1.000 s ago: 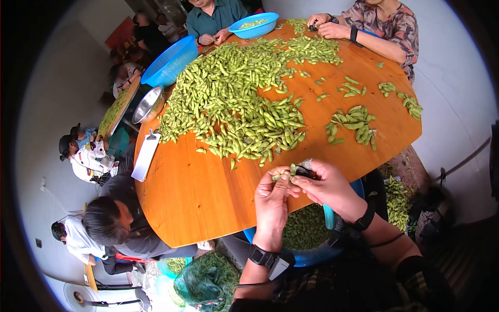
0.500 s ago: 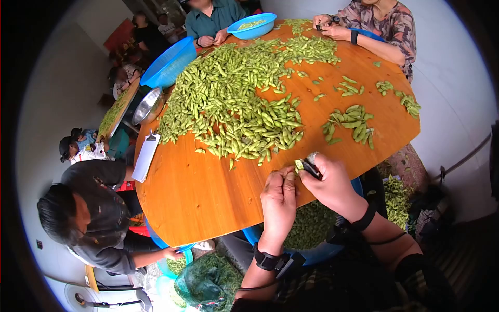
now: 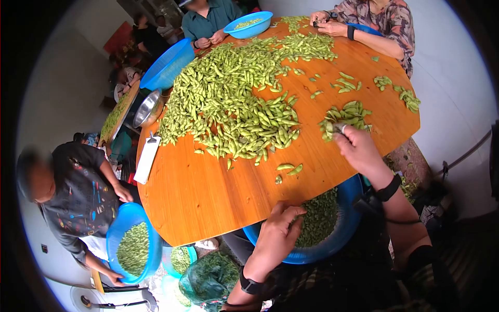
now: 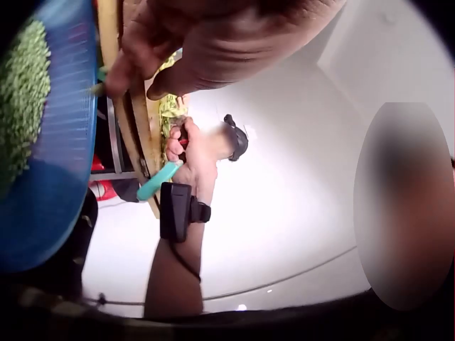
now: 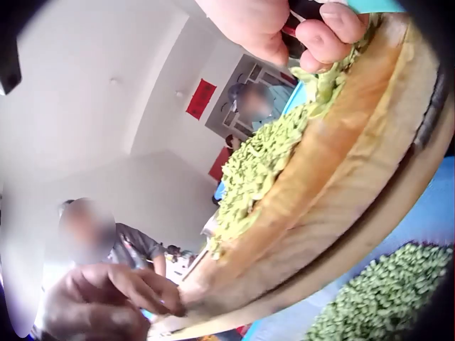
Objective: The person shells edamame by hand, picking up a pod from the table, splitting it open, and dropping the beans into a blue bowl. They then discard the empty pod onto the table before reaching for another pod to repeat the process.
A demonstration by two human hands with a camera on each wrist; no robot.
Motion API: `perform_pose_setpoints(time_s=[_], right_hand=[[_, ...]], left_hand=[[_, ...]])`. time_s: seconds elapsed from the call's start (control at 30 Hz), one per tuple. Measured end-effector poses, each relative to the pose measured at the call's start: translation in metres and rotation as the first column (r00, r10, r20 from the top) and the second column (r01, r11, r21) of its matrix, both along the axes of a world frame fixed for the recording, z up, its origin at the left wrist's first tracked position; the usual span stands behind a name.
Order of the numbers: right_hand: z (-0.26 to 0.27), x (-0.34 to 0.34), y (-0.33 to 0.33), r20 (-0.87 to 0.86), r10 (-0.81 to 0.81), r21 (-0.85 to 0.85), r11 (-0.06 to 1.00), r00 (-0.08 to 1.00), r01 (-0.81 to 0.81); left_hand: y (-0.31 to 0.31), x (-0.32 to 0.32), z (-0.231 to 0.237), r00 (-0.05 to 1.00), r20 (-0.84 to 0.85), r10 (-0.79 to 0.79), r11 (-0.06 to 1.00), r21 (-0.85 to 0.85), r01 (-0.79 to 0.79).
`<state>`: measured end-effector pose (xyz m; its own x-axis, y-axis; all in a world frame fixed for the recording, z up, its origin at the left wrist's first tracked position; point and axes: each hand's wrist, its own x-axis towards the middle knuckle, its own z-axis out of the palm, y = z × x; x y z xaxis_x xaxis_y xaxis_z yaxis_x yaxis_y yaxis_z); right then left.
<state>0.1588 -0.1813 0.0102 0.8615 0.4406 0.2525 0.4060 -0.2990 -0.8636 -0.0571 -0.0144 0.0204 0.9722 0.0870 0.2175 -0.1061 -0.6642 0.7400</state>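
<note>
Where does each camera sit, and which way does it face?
Head: worn on the head, looking forward and down at the table; left hand and right hand show.
Left wrist: worn there, looking past the left hand toward the right hand and right forearm.
Right wrist: worn there, looking past the right hand across the pods; left hand shows low.
Both wrist views share a blue basin.

Green pods [image 3: 228, 99], shirt [image 3: 397, 26] perhaps floral

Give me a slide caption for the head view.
Left hand at a blue basin of shelled beans, right hand at a small pile of pods on a wooden table.
</note>
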Motion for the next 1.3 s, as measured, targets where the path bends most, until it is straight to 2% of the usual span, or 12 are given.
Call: perform_pose_setpoints(time_s=[0.07, 0.13, 0.2, 0.23, 0.4, 0.47, 0.53, 0.6, 0.63, 0.87, 1.23, 1.3], right_hand=[[-0.010, 0.009, -0.010, 0.022, -0.017, -0.016, 1.000, 1.000, 0.018], [-0.011, 0.007, -0.012, 0.048, -0.032, -0.032, 0.999, 0.998, 0.034], [-0.004, -0.009, -0.008, -0.076, 0.035, 0.019, 0.999, 0.997, -0.034], [0.001, -0.018, -0.004, -0.252, 0.099, 0.099, 0.992, 0.963, -0.076], [0.020, -0.042, 0.005, -0.467, 0.325, 0.201, 0.945, 0.822, -0.259], [0.019, -0.044, 0.010, -0.486, 0.377, 0.229, 0.926, 0.788, -0.301], [0.020, -0.046, 0.015, -0.526, 0.403, 0.252, 0.915, 0.749, -0.316], [0.020, -0.048, 0.019, -0.565, 0.435, 0.273, 0.901, 0.701, -0.339], [0.020, -0.050, 0.020, -0.564, 0.446, 0.285, 0.895, 0.695, -0.343], [0.015, -0.056, 0.022, -0.539, 0.482, 0.297, 0.876, 0.691, -0.379], [0.003, -0.064, 0.032, -0.475, 0.467, 0.337, 0.880, 0.746, -0.335], [0.002, -0.063, 0.033, -0.442, 0.473, 0.348, 0.873, 0.762, -0.341]], left_hand=[[-0.004, 0.006, 0.015, 0.996, -0.053, 0.071, 0.997, 0.011, -0.071], [0.002, 0.025, 0.014, 0.957, 0.123, 0.262, 0.936, 0.207, -0.283], [0.010, 0.058, 0.010, 0.942, 0.142, 0.305, 0.909, 0.253, -0.332], [0.014, 0.071, 0.006, 0.924, 0.163, 0.346, 0.877, 0.295, -0.380], [0.031, 0.090, -0.003, 0.963, 0.193, 0.190, 0.912, 0.329, -0.246], [0.023, 0.085, 0.002, 0.956, 0.142, 0.259, 0.930, 0.232, -0.286], [0.017, 0.080, -0.003, 0.954, 0.233, 0.187, 0.967, 0.127, -0.221], [0.009, 0.074, -0.003, 0.975, 0.039, 0.220, 0.951, -0.231, -0.205], [0.009, 0.071, -0.002, 0.977, 0.022, 0.212, 0.948, -0.246, -0.200], [-0.003, 0.065, -0.008, 0.953, 0.204, 0.223, 0.974, -0.014, -0.225], [0.001, 0.063, -0.023, 0.939, 0.259, 0.227, 0.972, 0.002, -0.236], [0.000, 0.062, -0.021, 0.962, 0.152, 0.229, 0.971, -0.107, -0.214]])
